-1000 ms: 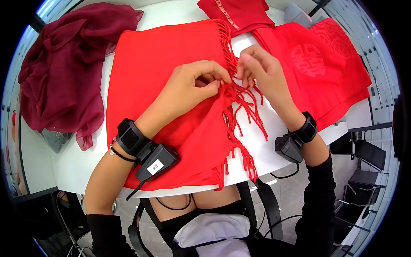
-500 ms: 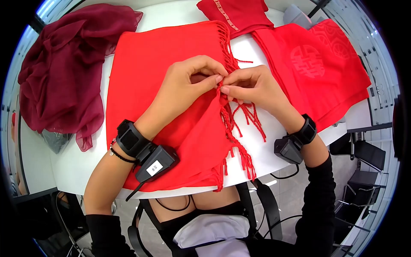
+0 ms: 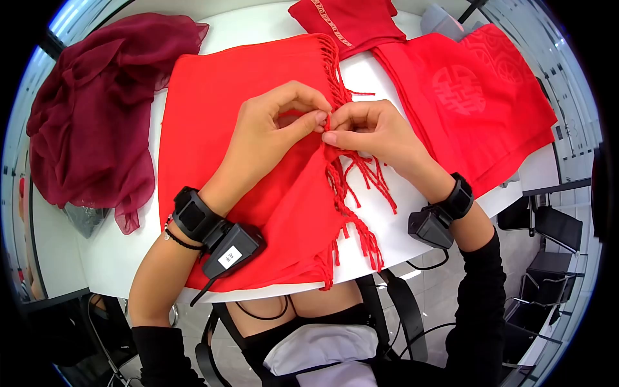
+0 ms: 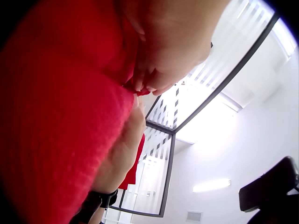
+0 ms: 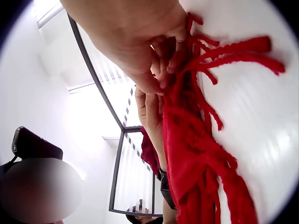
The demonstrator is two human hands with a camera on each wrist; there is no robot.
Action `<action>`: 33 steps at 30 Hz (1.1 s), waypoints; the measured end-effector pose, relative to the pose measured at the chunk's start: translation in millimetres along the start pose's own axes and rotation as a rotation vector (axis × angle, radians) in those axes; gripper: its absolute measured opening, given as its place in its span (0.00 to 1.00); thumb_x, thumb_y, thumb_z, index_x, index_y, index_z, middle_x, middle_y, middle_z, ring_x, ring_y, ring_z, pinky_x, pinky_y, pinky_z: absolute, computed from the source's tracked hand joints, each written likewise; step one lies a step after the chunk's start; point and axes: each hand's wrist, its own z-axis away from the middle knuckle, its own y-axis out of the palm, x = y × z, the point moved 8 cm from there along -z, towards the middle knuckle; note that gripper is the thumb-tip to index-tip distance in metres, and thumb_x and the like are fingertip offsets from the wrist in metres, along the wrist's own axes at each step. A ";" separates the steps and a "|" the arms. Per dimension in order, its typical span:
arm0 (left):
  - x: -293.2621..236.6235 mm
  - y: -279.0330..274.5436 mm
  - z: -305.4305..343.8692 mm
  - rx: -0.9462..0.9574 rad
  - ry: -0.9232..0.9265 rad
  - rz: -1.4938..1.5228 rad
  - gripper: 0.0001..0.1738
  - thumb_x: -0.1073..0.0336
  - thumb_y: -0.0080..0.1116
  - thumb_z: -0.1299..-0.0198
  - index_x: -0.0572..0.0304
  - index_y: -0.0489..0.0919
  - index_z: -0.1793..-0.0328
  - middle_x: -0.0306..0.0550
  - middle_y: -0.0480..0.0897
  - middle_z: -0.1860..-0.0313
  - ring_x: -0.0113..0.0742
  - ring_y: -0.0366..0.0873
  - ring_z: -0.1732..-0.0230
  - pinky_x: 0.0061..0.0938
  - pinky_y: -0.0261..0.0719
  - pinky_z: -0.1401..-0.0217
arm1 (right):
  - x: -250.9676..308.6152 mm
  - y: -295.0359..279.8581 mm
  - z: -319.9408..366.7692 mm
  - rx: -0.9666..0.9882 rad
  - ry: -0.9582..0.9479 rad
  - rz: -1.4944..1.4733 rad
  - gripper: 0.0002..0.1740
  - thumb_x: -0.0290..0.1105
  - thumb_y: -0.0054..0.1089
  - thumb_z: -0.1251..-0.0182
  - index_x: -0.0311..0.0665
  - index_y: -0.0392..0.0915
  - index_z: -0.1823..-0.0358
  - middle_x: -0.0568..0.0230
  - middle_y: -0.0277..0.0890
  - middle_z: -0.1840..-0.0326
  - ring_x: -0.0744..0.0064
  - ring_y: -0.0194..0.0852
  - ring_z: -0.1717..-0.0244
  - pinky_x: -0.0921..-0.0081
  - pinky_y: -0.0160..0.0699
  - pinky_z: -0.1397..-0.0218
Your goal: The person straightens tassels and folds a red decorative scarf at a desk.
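Note:
A bright red scarf [image 3: 238, 74] lies spread on the white table, its twisted fringe [image 3: 366, 240] running down the right side. At that fringed edge my left hand [image 3: 274, 122] pinches the scarf between thumb and index finger. My right hand [image 3: 380, 134] meets it from the right and pinches fringe strands at the same spot, fingertips close to the left ones. In the right wrist view, loose tassels [image 5: 243, 49] splay out beside the right hand's curled fingers. The strands right between the fingertips are mostly hidden by the fingers.
A sheer maroon scarf [image 3: 97, 109] is heaped at the left, over a grey plastic bag [image 3: 87, 219]. Folded red cloth [image 3: 451, 97] with a round pattern lies at the right. A darker red folded cloth [image 3: 351, 26] and a grey container [image 3: 442, 24] are at the back.
My right hand has moved left and down from above the tassels to the left hand's fingertips, and now pinches the strands there. The left hand keeps its pinch on the scarf's edge.

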 end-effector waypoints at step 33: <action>-25.7 10.1 9.3 0.065 0.361 -0.618 0.05 0.77 0.60 0.51 0.62 0.79 0.66 0.41 0.80 0.69 0.32 0.78 0.71 0.21 0.75 0.67 | 1.6 -5.3 3.1 -0.012 0.004 -0.011 0.05 0.27 0.62 0.44 0.33 0.79 0.69 0.67 0.78 0.74 0.86 0.72 0.74 0.89 0.68 0.71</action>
